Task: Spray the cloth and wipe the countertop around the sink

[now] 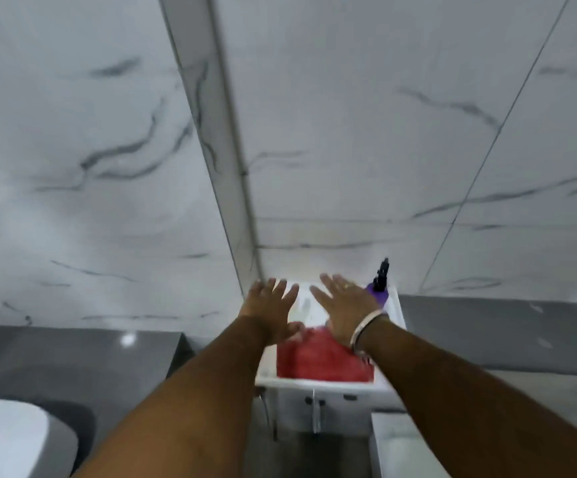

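A small white sink unit (395, 326) stands against the marble wall, low in the middle of the view. A red cloth (318, 360) lies across its front part. At the back right corner stands a purple spray bottle (378, 293) with a black trigger head. My left hand (271, 308) and my right hand (344, 310) are stretched out flat above the sink, palms down, fingers spread, holding nothing. The right wrist carries a light bangle and partly covers the cloth's back edge. The picture is blurred.
White marble-patterned wall tiles (349, 132) fill most of the view, with a corner column (211, 132) left of the sink. A white toilet (7, 439) sits at the lower left on the grey floor. Metal pipes (316, 415) hang under the sink. A white ledge (387, 439) stands to its lower right.
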